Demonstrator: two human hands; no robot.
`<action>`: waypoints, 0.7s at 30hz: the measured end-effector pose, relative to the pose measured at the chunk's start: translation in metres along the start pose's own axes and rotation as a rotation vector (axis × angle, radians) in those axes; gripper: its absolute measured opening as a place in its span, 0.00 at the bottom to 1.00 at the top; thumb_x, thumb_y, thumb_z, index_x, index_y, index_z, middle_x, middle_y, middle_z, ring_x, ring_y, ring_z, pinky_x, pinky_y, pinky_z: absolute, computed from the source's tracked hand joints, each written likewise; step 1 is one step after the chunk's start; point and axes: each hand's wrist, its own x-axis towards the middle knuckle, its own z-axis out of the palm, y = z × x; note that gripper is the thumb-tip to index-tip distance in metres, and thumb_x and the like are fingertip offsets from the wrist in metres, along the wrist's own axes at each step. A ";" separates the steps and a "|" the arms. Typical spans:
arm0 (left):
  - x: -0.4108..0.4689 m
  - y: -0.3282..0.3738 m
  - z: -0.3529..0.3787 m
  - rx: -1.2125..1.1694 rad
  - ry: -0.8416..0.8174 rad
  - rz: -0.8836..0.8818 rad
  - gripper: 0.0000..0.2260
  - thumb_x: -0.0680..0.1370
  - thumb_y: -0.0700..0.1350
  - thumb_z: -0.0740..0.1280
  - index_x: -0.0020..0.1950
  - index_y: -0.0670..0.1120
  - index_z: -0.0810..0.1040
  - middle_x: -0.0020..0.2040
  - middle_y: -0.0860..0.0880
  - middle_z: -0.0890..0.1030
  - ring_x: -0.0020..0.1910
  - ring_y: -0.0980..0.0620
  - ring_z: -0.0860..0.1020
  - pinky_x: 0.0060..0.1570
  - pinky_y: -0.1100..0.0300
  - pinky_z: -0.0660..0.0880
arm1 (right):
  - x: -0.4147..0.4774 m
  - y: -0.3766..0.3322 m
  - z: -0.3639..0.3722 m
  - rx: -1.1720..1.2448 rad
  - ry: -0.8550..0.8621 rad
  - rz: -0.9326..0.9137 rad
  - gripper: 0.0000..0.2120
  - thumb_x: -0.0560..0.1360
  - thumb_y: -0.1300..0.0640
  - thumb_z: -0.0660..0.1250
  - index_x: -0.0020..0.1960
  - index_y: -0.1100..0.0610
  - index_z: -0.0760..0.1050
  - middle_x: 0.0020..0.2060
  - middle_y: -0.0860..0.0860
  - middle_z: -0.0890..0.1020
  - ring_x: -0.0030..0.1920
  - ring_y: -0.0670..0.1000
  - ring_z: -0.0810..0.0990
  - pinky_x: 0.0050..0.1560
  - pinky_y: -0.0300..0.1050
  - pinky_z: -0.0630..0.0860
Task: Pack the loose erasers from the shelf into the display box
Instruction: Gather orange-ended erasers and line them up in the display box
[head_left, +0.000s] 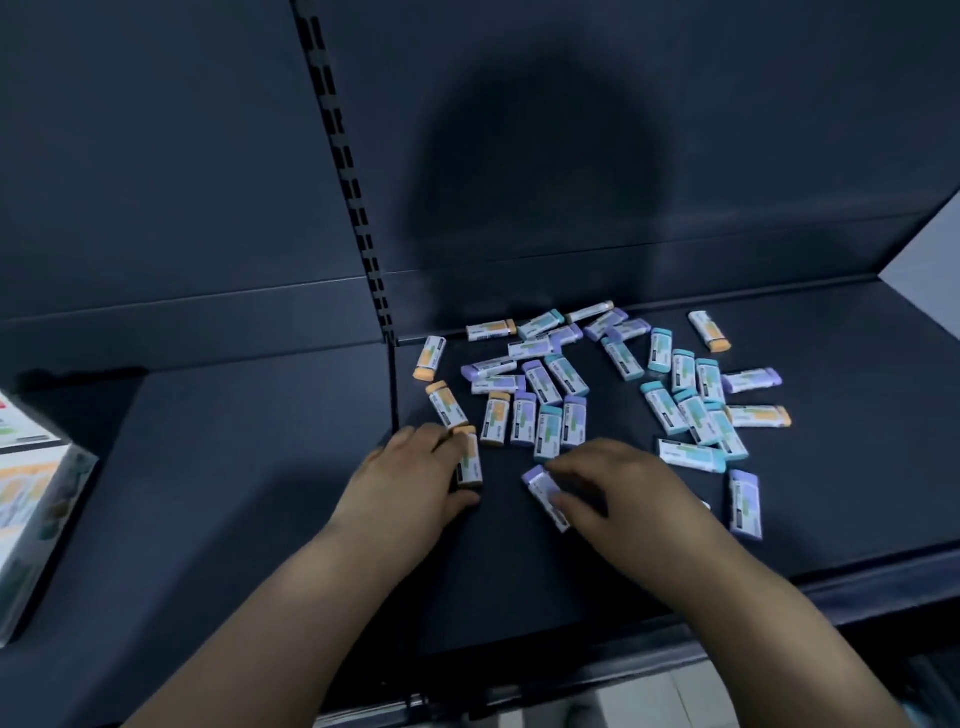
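Your left hand (415, 467) curls round an orange-capped eraser (470, 460); your right hand (618, 488) pinches a purple-capped eraser (545, 493); gathering looks barely begun. Beneath lies the dark matte shelf (831, 493); the glossy card display box (36, 519) stands well apart, far left, so a leftward carry likely comes next; the loose erasers (571, 384), small paper-sleeved blocks, lie scattered just beyond your fingers.

Left hand (415, 470) gripping orange eraser (470, 462), right hand (618, 488) apparently pinching purple eraser (543, 488)
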 end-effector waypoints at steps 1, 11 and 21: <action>-0.001 0.000 0.001 -0.003 0.000 -0.011 0.25 0.78 0.58 0.59 0.73 0.52 0.60 0.68 0.54 0.65 0.66 0.53 0.63 0.63 0.60 0.65 | 0.001 0.003 -0.002 0.001 0.008 -0.008 0.14 0.75 0.51 0.64 0.60 0.49 0.75 0.55 0.44 0.76 0.56 0.45 0.74 0.57 0.39 0.71; -0.011 0.011 0.011 -0.074 0.048 -0.230 0.21 0.79 0.52 0.59 0.73 0.54 0.63 0.68 0.55 0.67 0.66 0.52 0.65 0.63 0.58 0.66 | 0.020 0.040 -0.026 -0.013 -0.044 -0.186 0.12 0.74 0.51 0.65 0.58 0.49 0.77 0.52 0.44 0.77 0.53 0.46 0.76 0.55 0.44 0.73; -0.001 0.031 0.000 -0.108 -0.021 -0.339 0.31 0.73 0.54 0.68 0.73 0.57 0.59 0.73 0.60 0.60 0.70 0.54 0.60 0.67 0.56 0.61 | 0.040 0.054 -0.038 0.002 -0.170 -0.357 0.14 0.75 0.52 0.64 0.60 0.51 0.75 0.55 0.45 0.77 0.55 0.46 0.75 0.57 0.41 0.70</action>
